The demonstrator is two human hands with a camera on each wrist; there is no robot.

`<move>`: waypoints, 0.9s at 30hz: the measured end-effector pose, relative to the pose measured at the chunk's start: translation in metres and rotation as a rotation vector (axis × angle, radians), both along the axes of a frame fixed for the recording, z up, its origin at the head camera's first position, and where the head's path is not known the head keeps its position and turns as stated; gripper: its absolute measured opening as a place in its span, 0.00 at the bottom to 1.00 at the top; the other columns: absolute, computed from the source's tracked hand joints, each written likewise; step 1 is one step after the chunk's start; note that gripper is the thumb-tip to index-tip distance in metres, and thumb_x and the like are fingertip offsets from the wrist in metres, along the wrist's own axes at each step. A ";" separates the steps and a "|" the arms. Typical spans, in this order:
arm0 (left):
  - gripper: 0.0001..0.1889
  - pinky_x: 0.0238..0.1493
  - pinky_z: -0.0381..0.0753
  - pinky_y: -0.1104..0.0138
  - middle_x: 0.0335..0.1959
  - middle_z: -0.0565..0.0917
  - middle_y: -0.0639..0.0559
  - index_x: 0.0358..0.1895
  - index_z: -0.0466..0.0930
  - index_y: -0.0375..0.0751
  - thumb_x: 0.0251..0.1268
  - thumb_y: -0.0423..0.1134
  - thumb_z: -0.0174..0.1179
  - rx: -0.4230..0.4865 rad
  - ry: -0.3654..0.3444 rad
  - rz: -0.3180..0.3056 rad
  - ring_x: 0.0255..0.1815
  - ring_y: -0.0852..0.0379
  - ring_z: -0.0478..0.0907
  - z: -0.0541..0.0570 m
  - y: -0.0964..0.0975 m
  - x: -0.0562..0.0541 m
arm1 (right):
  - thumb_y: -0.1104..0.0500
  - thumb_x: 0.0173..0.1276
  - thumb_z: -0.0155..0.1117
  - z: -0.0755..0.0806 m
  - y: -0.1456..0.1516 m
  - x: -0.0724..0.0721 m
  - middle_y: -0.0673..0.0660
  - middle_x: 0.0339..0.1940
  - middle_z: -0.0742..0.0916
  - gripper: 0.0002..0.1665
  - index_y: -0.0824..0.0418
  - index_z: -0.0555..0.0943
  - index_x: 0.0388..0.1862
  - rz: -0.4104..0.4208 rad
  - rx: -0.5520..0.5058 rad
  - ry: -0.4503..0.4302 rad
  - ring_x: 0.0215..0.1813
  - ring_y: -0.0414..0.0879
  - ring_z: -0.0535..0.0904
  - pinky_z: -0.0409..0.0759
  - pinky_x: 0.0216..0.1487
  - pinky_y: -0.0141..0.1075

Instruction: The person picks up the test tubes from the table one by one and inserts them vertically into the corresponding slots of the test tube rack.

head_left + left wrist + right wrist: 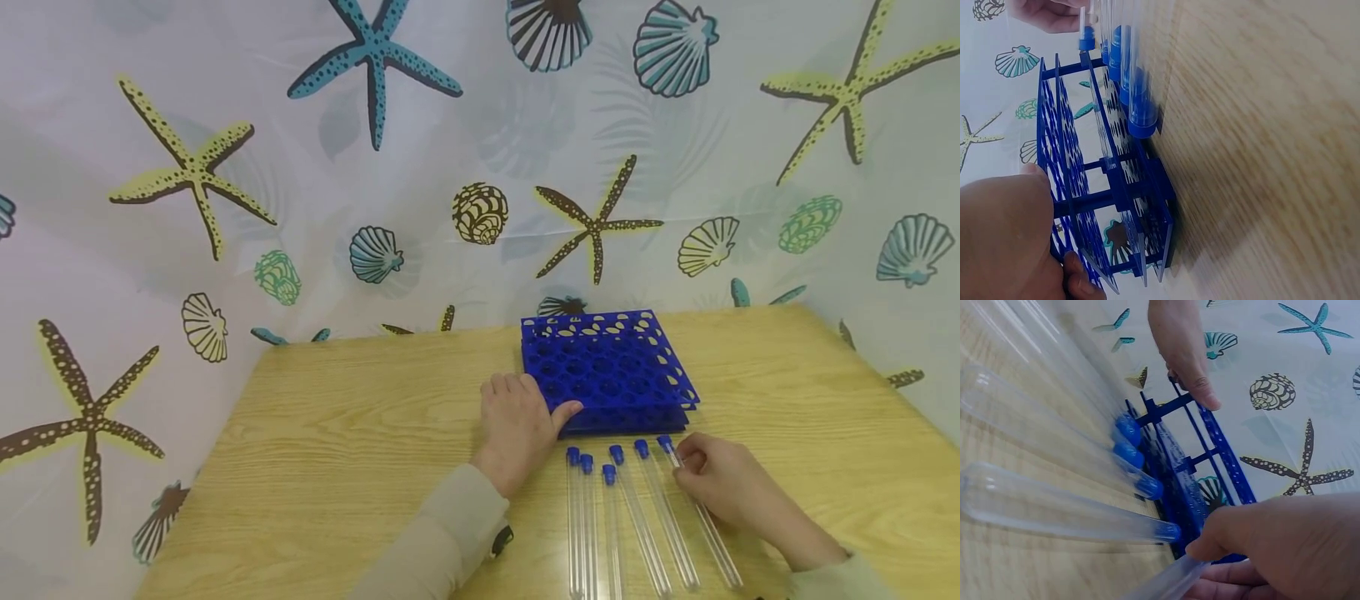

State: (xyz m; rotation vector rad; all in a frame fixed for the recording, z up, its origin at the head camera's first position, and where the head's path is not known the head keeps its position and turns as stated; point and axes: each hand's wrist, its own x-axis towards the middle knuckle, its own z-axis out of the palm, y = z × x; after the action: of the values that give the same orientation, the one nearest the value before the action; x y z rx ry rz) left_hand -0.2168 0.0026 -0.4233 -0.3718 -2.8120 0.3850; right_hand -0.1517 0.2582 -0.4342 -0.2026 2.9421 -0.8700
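Note:
A blue test tube rack (607,367) with rows of round holes stands on the table. My left hand (517,429) grips its left front corner, thumb along the front edge; the left wrist view shows that hand (1004,225) on the upper tiers. In front of the rack my right hand (723,483) pinches the rightmost clear test tube (712,533), just below its blue cap. Thumb and fingers close on this tube (1172,578) in the right wrist view. Several more blue-capped test tubes (633,517) lie to its left, caps toward the rack.
The wood-grain table (337,450) extends to both sides of the rack. Behind it hangs a pale cloth (427,167) printed with starfish and shells. A dark object (501,540) shows at the left sleeve; its kind is unclear.

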 end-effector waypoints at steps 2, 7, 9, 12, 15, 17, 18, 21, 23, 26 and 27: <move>0.41 0.31 0.55 0.65 0.21 0.64 0.54 0.24 0.65 0.43 0.68 0.75 0.18 0.006 -0.005 0.001 0.25 0.54 0.60 0.000 0.000 0.000 | 0.62 0.61 0.64 0.004 0.002 0.001 0.50 0.29 0.82 0.13 0.67 0.80 0.43 0.007 -0.006 0.028 0.28 0.38 0.72 0.72 0.29 0.30; 0.41 0.31 0.56 0.65 0.22 0.66 0.54 0.26 0.66 0.43 0.67 0.76 0.18 0.020 -0.040 0.011 0.26 0.54 0.61 0.002 0.001 0.000 | 0.62 0.66 0.61 0.018 0.005 0.005 0.51 0.32 0.82 0.13 0.68 0.79 0.47 0.009 -0.034 0.046 0.27 0.35 0.72 0.74 0.25 0.30; 0.41 0.31 0.56 0.65 0.23 0.66 0.54 0.26 0.66 0.43 0.67 0.76 0.18 0.017 -0.044 0.012 0.26 0.54 0.61 0.002 0.001 0.001 | 0.61 0.68 0.61 0.024 0.005 0.007 0.52 0.33 0.82 0.14 0.68 0.78 0.49 0.006 -0.053 0.043 0.27 0.35 0.73 0.75 0.23 0.31; 0.41 0.31 0.54 0.64 0.23 0.66 0.54 0.26 0.66 0.43 0.68 0.75 0.17 0.003 -0.041 0.010 0.27 0.54 0.62 0.002 0.001 0.001 | 0.61 0.70 0.61 0.032 0.006 0.007 0.53 0.35 0.82 0.14 0.68 0.78 0.49 0.009 -0.071 0.064 0.28 0.34 0.73 0.76 0.22 0.31; 0.41 0.31 0.53 0.64 0.23 0.65 0.54 0.26 0.66 0.43 0.68 0.75 0.17 0.002 -0.038 0.007 0.26 0.54 0.61 0.003 0.001 0.001 | 0.61 0.71 0.60 0.039 0.006 0.005 0.54 0.36 0.83 0.13 0.67 0.78 0.49 0.007 -0.084 0.102 0.29 0.33 0.75 0.77 0.22 0.31; 0.41 0.31 0.53 0.64 0.23 0.65 0.54 0.26 0.66 0.43 0.68 0.75 0.16 -0.003 -0.035 0.004 0.26 0.54 0.62 0.003 0.001 0.001 | 0.61 0.71 0.60 0.044 0.006 0.003 0.55 0.38 0.83 0.13 0.67 0.77 0.50 0.005 -0.086 0.129 0.29 0.32 0.75 0.77 0.23 0.32; 0.41 0.31 0.53 0.64 0.22 0.65 0.54 0.26 0.66 0.43 0.68 0.75 0.16 -0.002 -0.034 0.004 0.26 0.54 0.62 0.003 0.001 0.001 | 0.61 0.72 0.60 0.047 0.007 0.002 0.55 0.38 0.83 0.13 0.67 0.77 0.51 0.000 -0.085 0.146 0.30 0.32 0.76 0.76 0.23 0.32; 0.41 0.30 0.53 0.64 0.22 0.65 0.54 0.26 0.66 0.43 0.68 0.75 0.16 -0.006 -0.032 0.002 0.26 0.54 0.62 0.002 0.001 0.000 | 0.60 0.73 0.59 0.055 0.008 -0.001 0.56 0.39 0.83 0.14 0.66 0.76 0.53 -0.012 -0.087 0.218 0.31 0.30 0.76 0.76 0.23 0.32; 0.41 0.30 0.53 0.64 0.22 0.65 0.54 0.26 0.66 0.43 0.68 0.75 0.16 -0.006 -0.034 0.003 0.26 0.54 0.62 0.001 0.001 0.000 | 0.60 0.73 0.59 0.061 0.008 -0.003 0.57 0.39 0.83 0.15 0.66 0.76 0.54 -0.021 -0.103 0.278 0.31 0.29 0.76 0.76 0.23 0.32; 0.41 0.31 0.54 0.64 0.23 0.66 0.54 0.26 0.66 0.43 0.67 0.75 0.16 -0.002 -0.038 0.005 0.26 0.54 0.62 0.001 0.001 0.000 | 0.61 0.73 0.59 0.069 0.007 -0.006 0.58 0.40 0.82 0.15 0.66 0.74 0.55 -0.032 -0.148 0.365 0.34 0.25 0.75 0.78 0.24 0.31; 0.41 0.31 0.55 0.64 0.23 0.66 0.54 0.26 0.66 0.43 0.67 0.75 0.16 0.001 -0.042 0.006 0.27 0.54 0.62 0.001 0.001 0.000 | 0.61 0.73 0.58 0.071 0.007 -0.008 0.58 0.40 0.82 0.15 0.66 0.74 0.55 -0.036 -0.165 0.391 0.35 0.24 0.74 0.78 0.25 0.29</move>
State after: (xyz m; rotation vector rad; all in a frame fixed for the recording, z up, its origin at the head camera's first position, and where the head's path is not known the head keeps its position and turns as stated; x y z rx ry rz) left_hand -0.2169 0.0035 -0.4224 -0.3750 -2.8543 0.3812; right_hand -0.1596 0.2653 -0.3636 -0.3687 3.2332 -1.2043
